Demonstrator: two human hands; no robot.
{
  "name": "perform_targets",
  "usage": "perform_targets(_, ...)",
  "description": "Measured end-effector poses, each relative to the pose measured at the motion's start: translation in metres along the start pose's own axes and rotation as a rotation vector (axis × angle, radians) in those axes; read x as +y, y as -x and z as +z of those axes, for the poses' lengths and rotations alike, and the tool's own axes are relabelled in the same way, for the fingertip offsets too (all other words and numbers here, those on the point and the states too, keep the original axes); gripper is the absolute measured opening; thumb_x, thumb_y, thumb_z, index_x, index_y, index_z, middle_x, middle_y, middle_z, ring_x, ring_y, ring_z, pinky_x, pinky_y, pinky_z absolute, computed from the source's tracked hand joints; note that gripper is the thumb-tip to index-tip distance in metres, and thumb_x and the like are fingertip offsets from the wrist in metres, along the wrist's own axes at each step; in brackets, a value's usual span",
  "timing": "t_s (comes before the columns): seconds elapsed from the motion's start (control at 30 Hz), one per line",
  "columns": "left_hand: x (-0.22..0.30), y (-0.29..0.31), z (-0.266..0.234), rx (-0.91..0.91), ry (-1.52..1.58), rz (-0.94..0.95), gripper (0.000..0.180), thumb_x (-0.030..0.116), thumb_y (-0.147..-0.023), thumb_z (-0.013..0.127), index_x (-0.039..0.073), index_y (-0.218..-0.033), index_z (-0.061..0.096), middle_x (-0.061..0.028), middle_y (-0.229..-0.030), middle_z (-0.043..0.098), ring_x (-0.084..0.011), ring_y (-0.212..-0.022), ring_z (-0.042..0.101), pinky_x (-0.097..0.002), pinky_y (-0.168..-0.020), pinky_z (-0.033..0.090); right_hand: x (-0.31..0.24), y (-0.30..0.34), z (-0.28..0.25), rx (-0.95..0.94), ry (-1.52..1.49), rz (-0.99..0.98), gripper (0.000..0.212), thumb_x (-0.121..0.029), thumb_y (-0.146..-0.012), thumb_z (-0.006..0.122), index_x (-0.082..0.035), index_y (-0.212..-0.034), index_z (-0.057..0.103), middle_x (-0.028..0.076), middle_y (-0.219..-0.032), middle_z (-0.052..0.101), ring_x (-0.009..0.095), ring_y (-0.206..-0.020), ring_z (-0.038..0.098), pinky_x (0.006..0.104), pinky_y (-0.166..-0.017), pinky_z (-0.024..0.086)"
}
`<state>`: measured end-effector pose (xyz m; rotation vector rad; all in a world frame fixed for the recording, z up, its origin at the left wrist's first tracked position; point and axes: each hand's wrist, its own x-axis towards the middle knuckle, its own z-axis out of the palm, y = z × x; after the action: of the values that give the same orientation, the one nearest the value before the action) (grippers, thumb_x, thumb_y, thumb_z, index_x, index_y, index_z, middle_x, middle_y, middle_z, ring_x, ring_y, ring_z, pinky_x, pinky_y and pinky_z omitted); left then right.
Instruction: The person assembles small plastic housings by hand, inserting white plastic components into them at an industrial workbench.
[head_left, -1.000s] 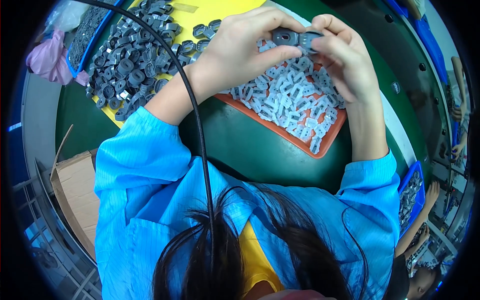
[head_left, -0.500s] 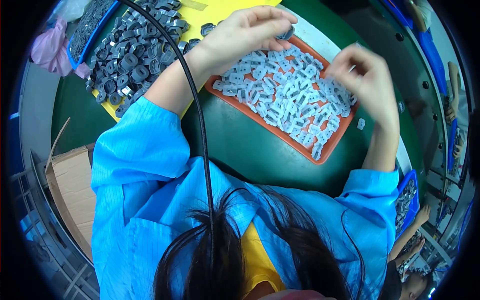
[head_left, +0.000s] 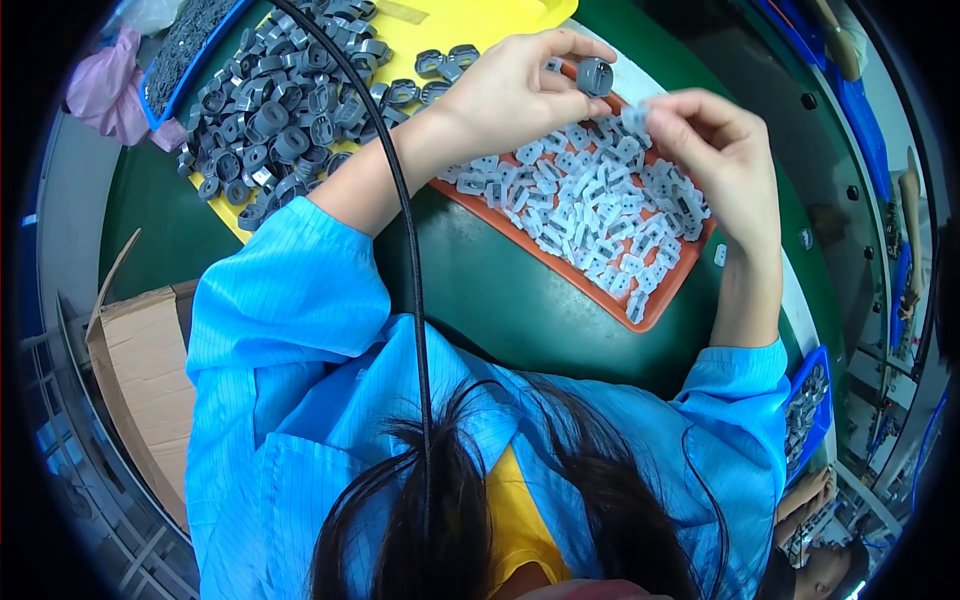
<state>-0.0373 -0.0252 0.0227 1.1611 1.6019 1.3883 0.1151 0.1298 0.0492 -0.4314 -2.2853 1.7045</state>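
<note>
Now the left hand pinches a dark grey moulded plastic ring piece, its long axis roughly upright. The right hand grips a small pale translucent plastic clip over the orange tray.

Matt dark-grey plastic on the clip and the heaped clips; pale, slightly translucent plastic on the small pieces. Smooth orange plastic tray, smooth green desk, rough brown cardboard box.
</note>
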Motion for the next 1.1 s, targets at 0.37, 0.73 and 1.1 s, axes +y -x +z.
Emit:
perform_targets(0.37,-0.004,0.002,0.004,0.102,-0.438,0.23,0.039,0.006,-0.079,0.073,0.001,-0.115,0.056,-0.0069,-0.086,0.066,-0.0129,-0.079,0.067,-0.0243,-0.074,0.055,0.006,-0.007,0.034,0.198,0.337,-0.321,0.016,-0.015,-0.078,0.071,0.0,-0.084,0.069,0.009,-0.07,0.065,0.013,-0.064,0.06,0.0252,-0.059,0.047)
perform_targets(0.73,-0.002,0.003,0.014,0.38,-0.763,0.532,0.033,0.01,-0.066,0.081,0.005,-0.094,0.064,-0.0041,-0.086,0.068,-0.0137,-0.061,0.062,-0.0238,-0.057,0.052,0.017,-0.005,0.04,0.111,-0.366,-0.016,0.017,-0.015,-0.082,0.072,0.0,-0.088,0.068,0.001,-0.074,0.065,0.006,-0.068,0.058,0.0197,-0.064,0.047)
perform_targets(1.1,0.004,0.001,0.015,0.39,-0.812,0.736,0.032,0.009,-0.064,0.081,0.006,-0.091,0.064,-0.0061,-0.092,0.062,-0.0201,-0.079,0.063,-0.027,-0.065,0.052,0.029,-0.011,0.034,-0.024,-0.597,0.007,0.016,-0.011,-0.084,0.067,0.0,-0.096,0.065,0.004,-0.082,0.067,0.008,-0.071,0.059,0.0201,-0.065,0.047)
